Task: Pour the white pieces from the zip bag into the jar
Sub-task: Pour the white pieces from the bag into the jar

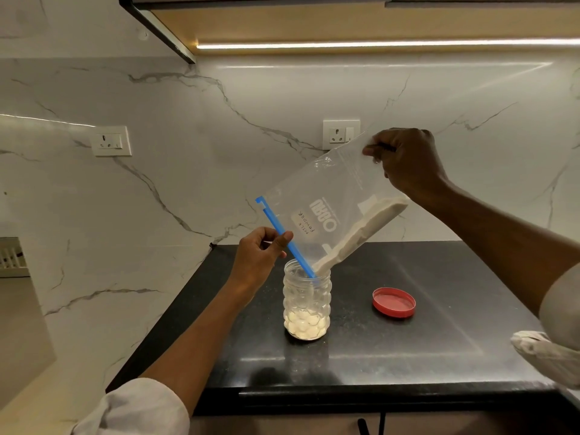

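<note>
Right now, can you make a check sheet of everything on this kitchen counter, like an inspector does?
Surface: black counter, glossy, with light reflections.
Job's things: zip bag tilted, its blue zip strip at the low end, one corner in the mouth of the jar; white contents lie along the bag's lower edge. The jar stands upright with white pieces at the bottom.
Clutter: red lid lying on the counter to the right of the jar.
Hands: left hand pinches the blue zip strip; right hand grips the bag's raised corner.
Cables: nothing seen.
Surroundings: marble wall with two sockets, light strip under a cabinet.
</note>
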Available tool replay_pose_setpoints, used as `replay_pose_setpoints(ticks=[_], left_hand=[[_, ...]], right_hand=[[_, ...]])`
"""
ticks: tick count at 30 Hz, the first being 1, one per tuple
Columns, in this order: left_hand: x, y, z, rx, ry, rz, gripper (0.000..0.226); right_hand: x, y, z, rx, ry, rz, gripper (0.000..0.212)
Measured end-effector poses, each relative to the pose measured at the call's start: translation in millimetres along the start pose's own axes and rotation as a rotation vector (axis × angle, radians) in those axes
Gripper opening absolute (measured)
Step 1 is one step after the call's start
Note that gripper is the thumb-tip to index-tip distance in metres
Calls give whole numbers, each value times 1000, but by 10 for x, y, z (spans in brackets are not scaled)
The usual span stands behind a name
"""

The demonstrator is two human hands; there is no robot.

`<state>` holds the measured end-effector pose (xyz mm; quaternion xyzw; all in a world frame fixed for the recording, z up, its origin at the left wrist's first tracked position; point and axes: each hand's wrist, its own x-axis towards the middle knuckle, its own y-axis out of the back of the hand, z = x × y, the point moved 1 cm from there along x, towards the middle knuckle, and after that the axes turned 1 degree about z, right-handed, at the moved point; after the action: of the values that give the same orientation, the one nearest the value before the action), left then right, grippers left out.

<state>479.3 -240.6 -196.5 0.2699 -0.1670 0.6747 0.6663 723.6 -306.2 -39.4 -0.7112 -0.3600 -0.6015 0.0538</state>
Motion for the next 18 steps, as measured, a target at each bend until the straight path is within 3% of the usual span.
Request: replay_pose_setpoints(ticks=[11,13,15,18], left_hand=[[1,8,9,26,-53,10,10],[-27,16,2,16,-34,21,26],[-89,19,-19,-49,23,-4,63],[-243,-13,-182,-80,125,-202,115]], right_hand=[[0,23,-28,-27,-32,-16,18],[-9,12,-32,-26,-34,-19,18],[-18,4,-47,-25,-27,-13,18],[-27,-11,-58,-12,-7,-30,18]])
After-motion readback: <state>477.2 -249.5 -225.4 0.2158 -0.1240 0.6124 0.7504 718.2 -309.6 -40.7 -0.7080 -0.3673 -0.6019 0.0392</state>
